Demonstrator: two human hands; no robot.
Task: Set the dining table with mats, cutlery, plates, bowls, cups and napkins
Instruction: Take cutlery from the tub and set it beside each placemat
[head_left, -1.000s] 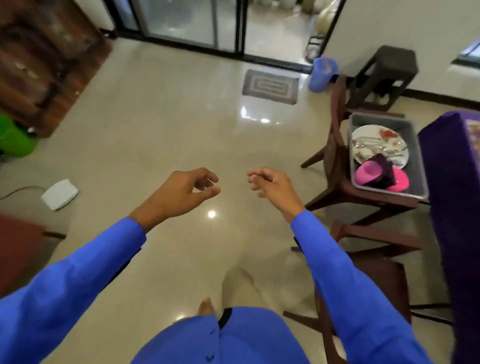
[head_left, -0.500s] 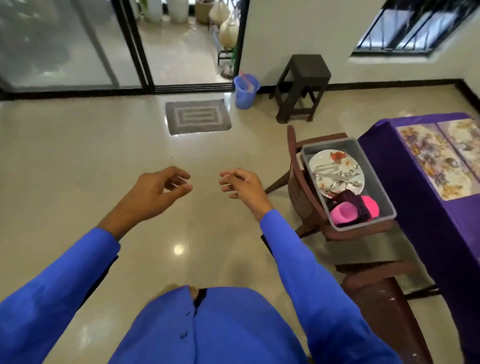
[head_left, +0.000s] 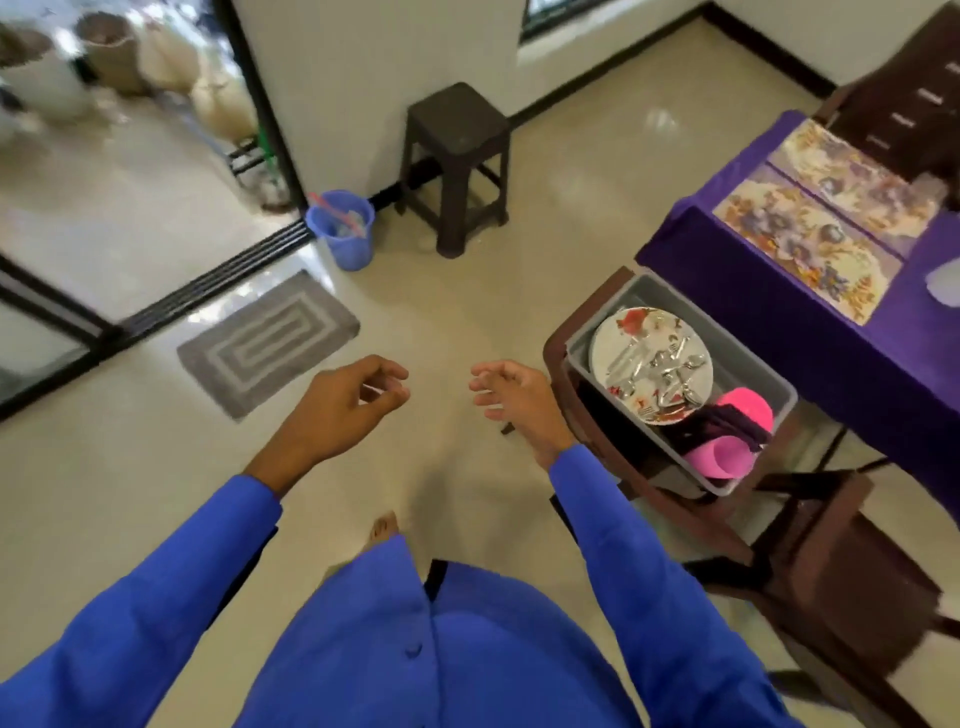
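A grey tub (head_left: 766, 376) stands on a brown chair (head_left: 558, 353) at the right. In it lie a floral plate (head_left: 618, 348) with metal cutlery (head_left: 662, 369) on top, pink cups (head_left: 719, 457) and dark cloth (head_left: 722, 426). The dining table (head_left: 779, 312), draped in purple, carries two floral mats (head_left: 810, 249) side by side. My left hand (head_left: 337, 410) and my right hand (head_left: 511, 397) hover over the floor with loosely curled fingers, holding nothing. The right hand is just left of the chair's back.
A second brown chair (head_left: 841, 561) stands at the lower right beside the table. A dark stool (head_left: 457, 161) and a blue bucket (head_left: 343, 228) are by the wall. A grey doormat (head_left: 270, 343) lies before the sliding glass door (head_left: 130, 218).
The view has swung to the right, bringing the tub, chair and table nearer and more central. Both hands stay raised, holding nothing; the right hand's fingers have loosened a little.
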